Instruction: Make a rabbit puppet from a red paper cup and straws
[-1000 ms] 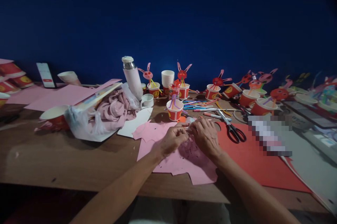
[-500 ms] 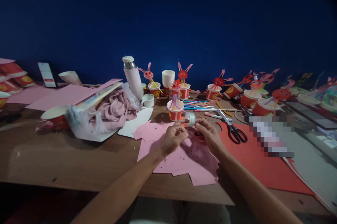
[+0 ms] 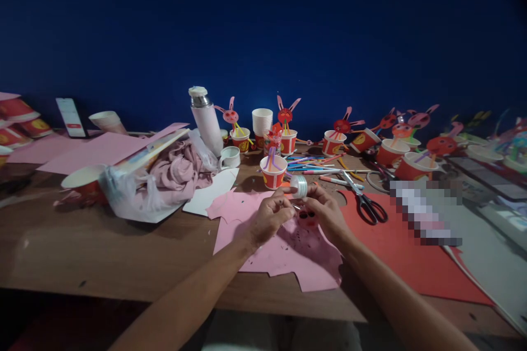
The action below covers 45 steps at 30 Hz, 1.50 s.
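My left hand (image 3: 270,217) and my right hand (image 3: 325,209) meet above the pink paper (image 3: 263,257). Between their fingertips is a small roll of clear tape (image 3: 299,187), with both index fingers at its sides. The left thumb is bent in against the fingers. Just below the roll, beside my right fingers, shows a small pink cutout (image 3: 307,217) with dark eye shapes; whether the right hand also grips it is hidden. Behind the hands stands a red and white paper cup (image 3: 273,178) with coloured strips rising from it.
Black-handled scissors (image 3: 370,209) lie on red paper (image 3: 395,263) to the right. Coloured sticks (image 3: 313,164) are scattered behind. A flask (image 3: 206,126), a mug (image 3: 229,157) and a plastic bag (image 3: 135,191) stand left. Several cups with rabbit-faced figures line the wall.
The pink cutout with dark eyes now shows more clearly below the tape roll, beside my right fingers. Both hands stay in nearly the same place; the view shifts slightly.
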Each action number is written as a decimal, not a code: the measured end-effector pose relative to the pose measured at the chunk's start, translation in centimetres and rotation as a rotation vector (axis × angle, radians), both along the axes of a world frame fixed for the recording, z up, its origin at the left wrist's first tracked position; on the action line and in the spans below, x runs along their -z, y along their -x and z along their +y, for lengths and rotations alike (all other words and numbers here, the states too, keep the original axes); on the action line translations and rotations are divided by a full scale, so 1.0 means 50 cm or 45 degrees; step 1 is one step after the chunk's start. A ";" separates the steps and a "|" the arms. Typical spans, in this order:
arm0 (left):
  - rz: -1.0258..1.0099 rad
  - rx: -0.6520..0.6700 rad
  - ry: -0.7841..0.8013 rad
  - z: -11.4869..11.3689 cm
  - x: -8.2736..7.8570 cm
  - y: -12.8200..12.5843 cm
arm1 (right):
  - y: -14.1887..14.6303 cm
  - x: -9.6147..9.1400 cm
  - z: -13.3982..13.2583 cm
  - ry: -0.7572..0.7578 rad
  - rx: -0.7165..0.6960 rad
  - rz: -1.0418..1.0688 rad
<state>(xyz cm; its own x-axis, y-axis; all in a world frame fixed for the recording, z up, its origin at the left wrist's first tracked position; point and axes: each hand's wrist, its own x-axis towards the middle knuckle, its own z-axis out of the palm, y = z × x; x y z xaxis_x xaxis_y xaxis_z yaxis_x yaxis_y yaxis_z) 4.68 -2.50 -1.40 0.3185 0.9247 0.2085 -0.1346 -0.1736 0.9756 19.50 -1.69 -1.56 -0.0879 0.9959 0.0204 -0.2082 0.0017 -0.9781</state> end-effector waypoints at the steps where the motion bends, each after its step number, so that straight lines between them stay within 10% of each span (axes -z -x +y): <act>1: -0.027 0.001 0.035 0.000 0.001 -0.001 | 0.001 0.000 -0.001 0.003 0.002 0.009; 45: -0.448 0.012 0.341 0.009 0.005 -0.008 | 0.009 0.006 -0.001 0.041 -0.155 0.268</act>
<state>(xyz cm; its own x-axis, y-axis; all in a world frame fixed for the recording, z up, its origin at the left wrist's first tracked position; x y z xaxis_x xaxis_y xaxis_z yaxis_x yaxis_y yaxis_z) 5.10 -2.05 -1.64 0.2799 0.9582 0.0592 -0.4673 0.0821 0.8803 19.06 -1.74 -1.87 -0.2044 0.9787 0.0190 -0.4042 -0.0667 -0.9122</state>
